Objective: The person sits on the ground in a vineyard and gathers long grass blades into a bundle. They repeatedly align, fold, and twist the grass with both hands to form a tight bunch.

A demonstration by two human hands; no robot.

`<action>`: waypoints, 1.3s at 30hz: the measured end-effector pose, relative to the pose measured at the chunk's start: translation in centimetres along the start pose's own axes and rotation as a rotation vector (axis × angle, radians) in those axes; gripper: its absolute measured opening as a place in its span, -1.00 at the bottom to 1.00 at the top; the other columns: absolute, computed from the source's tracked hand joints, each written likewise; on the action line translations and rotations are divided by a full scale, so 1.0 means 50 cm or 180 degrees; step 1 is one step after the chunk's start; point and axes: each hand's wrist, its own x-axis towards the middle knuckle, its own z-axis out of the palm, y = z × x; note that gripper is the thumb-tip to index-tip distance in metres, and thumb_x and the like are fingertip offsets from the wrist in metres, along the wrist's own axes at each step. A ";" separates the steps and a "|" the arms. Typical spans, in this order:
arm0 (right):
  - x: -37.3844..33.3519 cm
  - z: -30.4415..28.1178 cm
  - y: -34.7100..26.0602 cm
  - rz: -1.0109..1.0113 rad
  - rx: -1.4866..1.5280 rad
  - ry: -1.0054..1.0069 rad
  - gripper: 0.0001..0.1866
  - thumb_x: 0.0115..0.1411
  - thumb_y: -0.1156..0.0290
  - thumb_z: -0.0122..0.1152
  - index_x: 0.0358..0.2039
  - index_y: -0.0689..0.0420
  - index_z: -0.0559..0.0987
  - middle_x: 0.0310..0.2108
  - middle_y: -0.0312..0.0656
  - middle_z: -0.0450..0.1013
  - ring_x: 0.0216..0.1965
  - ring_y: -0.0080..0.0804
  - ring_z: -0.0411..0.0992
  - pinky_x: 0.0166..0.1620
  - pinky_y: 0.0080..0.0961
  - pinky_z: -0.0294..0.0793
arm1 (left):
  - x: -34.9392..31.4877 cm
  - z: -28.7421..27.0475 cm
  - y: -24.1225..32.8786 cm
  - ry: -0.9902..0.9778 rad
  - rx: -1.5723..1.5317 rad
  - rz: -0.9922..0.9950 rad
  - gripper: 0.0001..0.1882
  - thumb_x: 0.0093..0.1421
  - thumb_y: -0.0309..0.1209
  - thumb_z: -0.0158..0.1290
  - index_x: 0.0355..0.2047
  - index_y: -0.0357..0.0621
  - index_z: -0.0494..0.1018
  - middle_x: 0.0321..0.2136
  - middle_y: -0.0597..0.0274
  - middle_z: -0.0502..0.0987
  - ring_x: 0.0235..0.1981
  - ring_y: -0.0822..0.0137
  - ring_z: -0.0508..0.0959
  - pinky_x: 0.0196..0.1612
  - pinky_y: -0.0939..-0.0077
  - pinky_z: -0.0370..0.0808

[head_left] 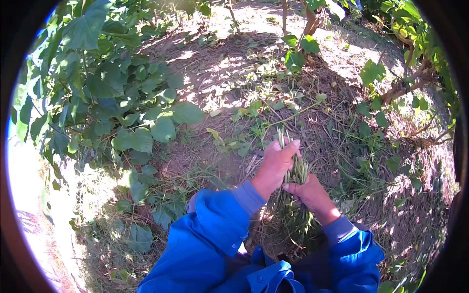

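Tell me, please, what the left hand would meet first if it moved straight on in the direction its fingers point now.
The left hand points up and right, across the bundle of green stems it already grips. Past the stem tips, it would probably meet only bare ground with dry grass; depth is unclear.

A broad-leaved green bush point(105, 93) stands left of sunlit bare ground strewn with dry grass point(220, 73).

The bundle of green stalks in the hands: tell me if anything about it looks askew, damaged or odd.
Nothing stands out. The left hand and right hand both grip the bundle of green stalks, which stands roughly upright with its cut ends fairly even at the top. Leafy ends hang loose below, over the dry ground.
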 end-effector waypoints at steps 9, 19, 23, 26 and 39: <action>-0.014 -0.018 -0.034 0.0105 0.0354 0.0039 -0.71 0.10 0.46 0.28 -0.13 0.16 0.57 -0.37 -0.40 0.48 -0.39 -0.69 0.38 -0.30 -0.63 0.38 | 0.021 -0.019 -0.017 0.0016 0.0261 0.0068 -0.79 0.29 -0.28 0.11 -0.30 -0.08 0.34 -0.49 0.26 0.51 -0.70 0.61 0.29 -0.64 0.74 0.23; -0.015 -0.012 -0.018 0.0368 -0.0001 0.0046 -0.71 0.09 0.50 0.26 -0.13 0.19 0.56 -0.35 -0.40 0.48 -0.35 -0.68 0.39 -0.25 -0.63 0.40 | 0.010 -0.022 -0.022 -0.0011 0.0107 -0.0038 -0.80 0.26 -0.34 0.16 -0.31 -0.09 0.35 -0.48 0.27 0.52 -0.70 0.60 0.32 -0.65 0.70 0.26; -0.003 -0.018 0.024 -0.0229 0.0331 0.0116 -0.78 0.10 0.48 0.26 -0.21 0.17 0.59 -0.42 -0.39 0.47 -0.41 -0.67 0.39 -0.31 -0.62 0.39 | 0.009 -0.011 -0.023 -0.0090 0.0265 -0.0052 -0.82 0.24 -0.41 0.17 -0.31 -0.09 0.36 -0.48 0.29 0.52 -0.71 0.62 0.31 -0.66 0.73 0.24; -0.003 -0.017 0.019 0.0125 0.0045 0.0180 -0.83 0.09 0.44 0.31 -0.30 0.19 0.61 -0.49 -0.35 0.47 -0.42 -0.58 0.39 -0.27 -0.51 0.40 | 0.002 -0.003 -0.013 -0.0105 0.0211 -0.0122 -0.85 0.22 -0.44 0.17 -0.31 -0.11 0.39 -0.49 0.32 0.51 -0.72 0.63 0.30 -0.67 0.76 0.21; -0.017 -0.022 -0.010 0.0001 -0.0528 0.0069 -0.76 0.12 0.37 0.28 -0.21 0.19 0.54 -0.47 -0.32 0.45 -0.42 -0.54 0.38 -0.30 -0.46 0.40 | 0.000 -0.001 -0.018 -0.0035 0.0718 -0.0007 -0.82 0.20 -0.37 0.22 -0.33 -0.12 0.43 -0.51 0.36 0.48 -0.68 0.63 0.33 -0.64 0.73 0.25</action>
